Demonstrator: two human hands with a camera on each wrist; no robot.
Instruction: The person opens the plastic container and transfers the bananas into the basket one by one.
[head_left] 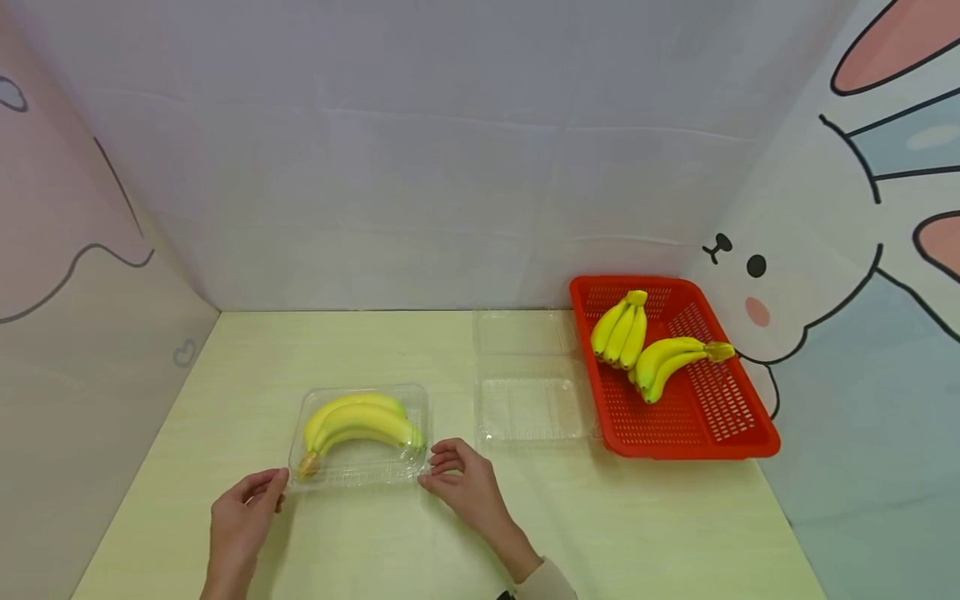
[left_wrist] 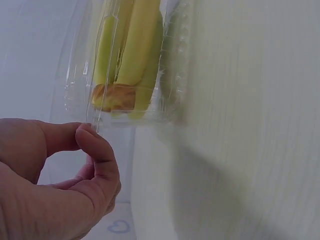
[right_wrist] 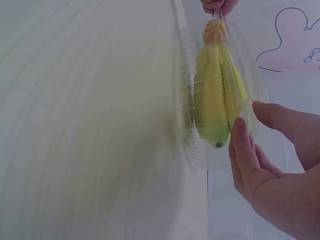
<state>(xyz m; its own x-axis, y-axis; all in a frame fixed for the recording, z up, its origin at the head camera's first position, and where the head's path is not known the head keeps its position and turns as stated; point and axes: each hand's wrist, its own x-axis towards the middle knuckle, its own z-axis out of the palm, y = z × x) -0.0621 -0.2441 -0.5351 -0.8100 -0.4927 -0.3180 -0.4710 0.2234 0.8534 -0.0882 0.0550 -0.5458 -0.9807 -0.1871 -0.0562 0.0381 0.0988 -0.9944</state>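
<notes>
A clear plastic clamshell box (head_left: 360,477) with its lid down over a bunch of bananas (head_left: 363,421) lies on the left half of the table. The bananas' brown stem end (left_wrist: 115,97) points toward the left hand. At the box's near left corner, my left hand (head_left: 246,512) pinches the rim between thumb and forefinger. My right hand (head_left: 467,492) has thumb and fingertips on either side of the near right corner, with the clear edge between them in the right wrist view. Whether the lid is latched cannot be made out.
An open, see-through clamshell box (head_left: 534,408) stands right of the bananas' box. Beside it, a red plastic basket (head_left: 690,450) holds a banana bunch (head_left: 621,332) at its back and another bunch (head_left: 671,362) in its middle. A white cloth wall (head_left: 390,183) rises behind the table.
</notes>
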